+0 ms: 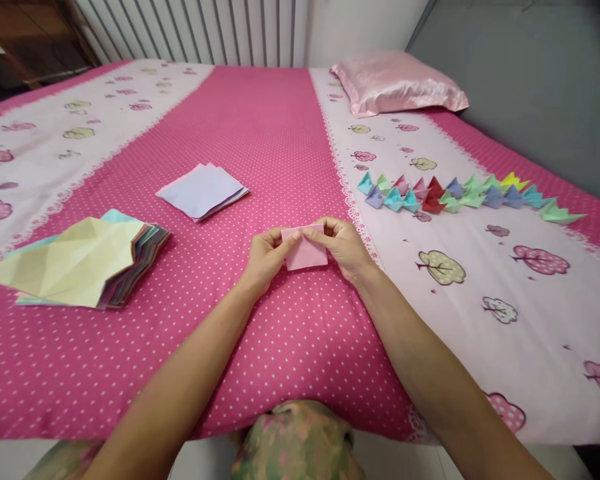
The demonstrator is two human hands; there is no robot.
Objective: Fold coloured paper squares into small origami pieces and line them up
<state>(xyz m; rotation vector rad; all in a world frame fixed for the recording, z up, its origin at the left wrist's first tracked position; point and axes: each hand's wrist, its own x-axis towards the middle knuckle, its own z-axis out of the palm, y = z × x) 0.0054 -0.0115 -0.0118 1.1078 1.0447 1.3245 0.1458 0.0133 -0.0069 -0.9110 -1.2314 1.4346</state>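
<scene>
A small folded square of pink paper is held just above the bed, between my two hands. My left hand pinches its upper left side, thumb on the front face. On the upper right, my right hand grips it the same way, and the two thumb tips nearly meet near the top edge. The fingers behind the paper are partly hidden. Left of my hands lies a neat stack of paper sheets, pale lavender on top with pink beneath.
A thick pile of creased coloured paper lies at the left. Two rows of folded paper boats stand at the right. A pink pillow rests at the back of the dotted pink bedspread, before a grey panel.
</scene>
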